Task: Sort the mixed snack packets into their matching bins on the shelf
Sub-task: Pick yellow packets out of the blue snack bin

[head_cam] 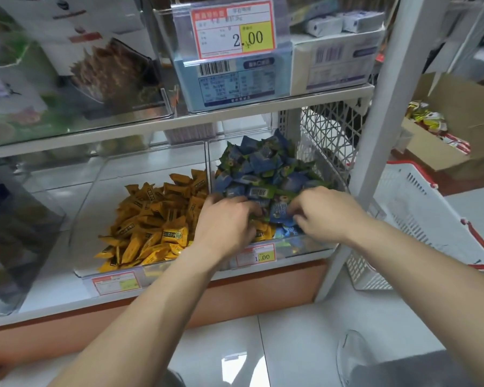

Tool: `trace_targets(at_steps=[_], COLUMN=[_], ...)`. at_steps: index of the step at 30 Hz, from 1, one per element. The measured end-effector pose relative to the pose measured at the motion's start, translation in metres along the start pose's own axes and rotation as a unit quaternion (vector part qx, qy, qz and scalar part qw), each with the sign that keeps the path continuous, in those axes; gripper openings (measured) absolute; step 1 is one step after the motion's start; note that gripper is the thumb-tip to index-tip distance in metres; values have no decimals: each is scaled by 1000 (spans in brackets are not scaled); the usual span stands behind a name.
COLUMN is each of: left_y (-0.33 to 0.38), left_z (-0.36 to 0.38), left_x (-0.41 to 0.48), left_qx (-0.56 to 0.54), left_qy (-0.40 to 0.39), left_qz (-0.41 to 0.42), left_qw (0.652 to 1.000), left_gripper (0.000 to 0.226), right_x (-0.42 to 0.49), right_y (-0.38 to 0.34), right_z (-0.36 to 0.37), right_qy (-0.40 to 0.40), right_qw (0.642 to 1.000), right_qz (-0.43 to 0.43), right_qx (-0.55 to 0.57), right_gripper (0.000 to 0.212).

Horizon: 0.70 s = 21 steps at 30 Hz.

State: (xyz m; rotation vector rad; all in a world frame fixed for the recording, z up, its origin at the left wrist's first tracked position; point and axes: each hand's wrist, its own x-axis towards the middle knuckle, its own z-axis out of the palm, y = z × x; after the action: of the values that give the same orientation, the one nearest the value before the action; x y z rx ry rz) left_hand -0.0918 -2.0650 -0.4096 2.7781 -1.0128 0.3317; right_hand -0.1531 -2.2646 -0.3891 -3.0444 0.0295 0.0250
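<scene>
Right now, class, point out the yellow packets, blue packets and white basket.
yellow packets (pixel 151 219): head view, middle of pile
blue packets (pixel 260 163): head view, top of heap
white basket (pixel 419 208): head view, slotted side wall

2 bare arms (pixel 151 308), grey cloth (pixel 403 370) on 1 leg.
The left hand (pixel 224 224) and right hand (pixel 324 213) are uncovered, as is each arm to the edge of view; the cloth is plain and dark, at lower right.
</scene>
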Motion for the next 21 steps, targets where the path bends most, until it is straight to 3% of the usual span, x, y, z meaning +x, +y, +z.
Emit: trace_targets(at_steps=[3, 5, 10, 17, 21], left_y=[0, -1, -16, -20, -20], left_z=[2, 2, -4, -3, -3], left_x=[4, 5, 7, 6, 6], left_qx=[15, 29, 29, -3, -14], left_qy=[4, 4, -12, 5, 4], left_qz=[-7, 0, 39, 34, 27], left_qw=[1000, 1000, 999, 999, 1000], left_gripper=[34, 35, 29, 23, 22], right_x=[-2, -1, 11, 22, 24], right_y=[-13, -25, -29, -42, -43], right_z=[3, 9, 19, 35, 38], right_qy=[56, 16, -23, 13, 36], right_qw=[994, 988, 991, 989, 967], right_qz=[-17, -31, -5, 80, 120], right_qx=[89, 153, 130, 122, 223], right_gripper=[26, 25, 21, 47, 32])
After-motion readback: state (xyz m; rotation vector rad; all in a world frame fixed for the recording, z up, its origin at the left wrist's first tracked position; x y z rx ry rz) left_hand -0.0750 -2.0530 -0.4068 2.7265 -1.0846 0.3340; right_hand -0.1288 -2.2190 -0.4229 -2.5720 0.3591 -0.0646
